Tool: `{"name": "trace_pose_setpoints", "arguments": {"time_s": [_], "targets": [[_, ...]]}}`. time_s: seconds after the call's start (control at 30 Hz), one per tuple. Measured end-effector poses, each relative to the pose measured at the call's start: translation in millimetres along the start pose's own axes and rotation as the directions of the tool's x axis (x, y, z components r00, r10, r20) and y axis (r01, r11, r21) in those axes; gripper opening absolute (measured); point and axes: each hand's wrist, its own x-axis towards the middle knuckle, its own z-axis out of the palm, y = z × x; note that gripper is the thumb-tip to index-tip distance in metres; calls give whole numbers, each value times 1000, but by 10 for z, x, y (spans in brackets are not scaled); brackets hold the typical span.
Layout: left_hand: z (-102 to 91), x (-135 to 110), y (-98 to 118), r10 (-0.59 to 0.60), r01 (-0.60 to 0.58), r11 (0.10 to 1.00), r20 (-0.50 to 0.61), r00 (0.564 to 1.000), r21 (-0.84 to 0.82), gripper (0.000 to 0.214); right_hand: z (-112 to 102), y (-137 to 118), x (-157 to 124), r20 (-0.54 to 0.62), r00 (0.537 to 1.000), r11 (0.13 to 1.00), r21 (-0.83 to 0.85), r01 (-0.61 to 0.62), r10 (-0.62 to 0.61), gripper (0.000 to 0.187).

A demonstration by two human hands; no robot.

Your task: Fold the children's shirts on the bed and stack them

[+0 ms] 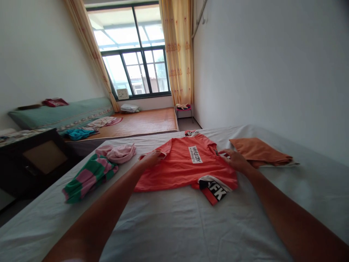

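Note:
A coral-red T-shirt (pixel 180 167) with a white label and black-and-white sleeve cuffs lies flat on the white bed sheet (pixel 174 225). My left hand (pixel 151 158) is closed on the shirt's left edge near the hem. Over on the other side, my right hand (pixel 234 159) rests on the shirt's right edge near the neck, fingers pinching the cloth. Both forearms reach in from the bottom of the view.
A folded orange garment (pixel 259 151) lies to the right of the shirt. A pink piece (pixel 117 153) and a green-and-pink striped garment (pixel 89 176) lie to the left. Beyond the bed are a dark cabinet (pixel 32 160), a mat-covered platform (pixel 147 122), a stool (pixel 184 109) and a window.

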Motion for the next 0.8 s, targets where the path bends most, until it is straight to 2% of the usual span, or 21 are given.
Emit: {"name": "trace_pose_setpoints", "arguments": {"time_s": [0.07,0.1,0.13,0.17,0.2,0.23,0.27,0.3,0.33,0.37,0.4,0.43,0.5,0.57,0.63,0.7,0.77,0.8], "targets": [[-198,24,-120,-162,165,986,-64,985,36,29,-81,-77,4,-58,998,1000,-15,4,-5,24],[-296,17,-180,-294,303,951,-133,946,52,33,-143,-126,-3,-68,998,1000,-16,13,-14,23],[-380,-5,-232,-422,442,896,-213,881,50,36,-218,-178,-20,-40,999,1000,-6,29,-30,22],[-443,-46,-269,-492,518,855,-261,830,35,39,-301,-230,-46,36,998,998,20,52,-53,22],[-481,-109,-285,-511,532,847,-259,819,11,40,-385,-280,-82,163,983,995,62,76,-85,21],[-493,-192,-276,-478,485,874,-210,853,-20,41,-464,-325,-125,324,938,989,115,90,-123,22],[-481,-295,-241,-394,389,919,-119,911,-68,40,-530,-364,-171,483,862,982,167,86,-158,24],[-453,-414,-183,-272,269,954,-4,962,-135,39,-578,-395,-215,611,771,977,202,66,-179,27],[-414,-546,-107,-129,150,966,112,985,-212,36,-604,-421,-254,699,693,977,211,41,-180,30],[-372,-685,-23,5,54,958,206,979,-283,34,-606,-442,-285,752,638,980,196,21,-164,33],[-333,-824,60,104,-9,948,282,954,-317,32,-585,-460,-305,782,608,987,163,15,-138,34],[-300,-958,133,166,-58,946,322,932,-320,31,-545,-478,-316,793,599,993,117,28,-111,34],[-255,-1191,227,188,-98,958,335,923,-269,32,-435,-519,-317,787,613,994,13,108,-77,31],[-225,-1352,240,152,-95,975,285,946,-203,31,-334,-563,-306,756,647,973,-57,223,-103,26],[-195,-1440,192,113,-82,986,215,970,-148,24,-296,-591,-297,720,678,955,-72,288,-150,16],[-164,-1472,118,74,-61,994,147,986,-87,20,-344,-578,-290,710,677,964,11,266,-195,8],[-142,-1475,49,13,-11,1000,93,996,-26,17,-459,-519,-285,711,668,975,134,178,-220,6],[-138,-1472,22,-17,18,1000,80,997,-3,16,-528,-480,-285,701,679,975,173,138,-220,8]]}}
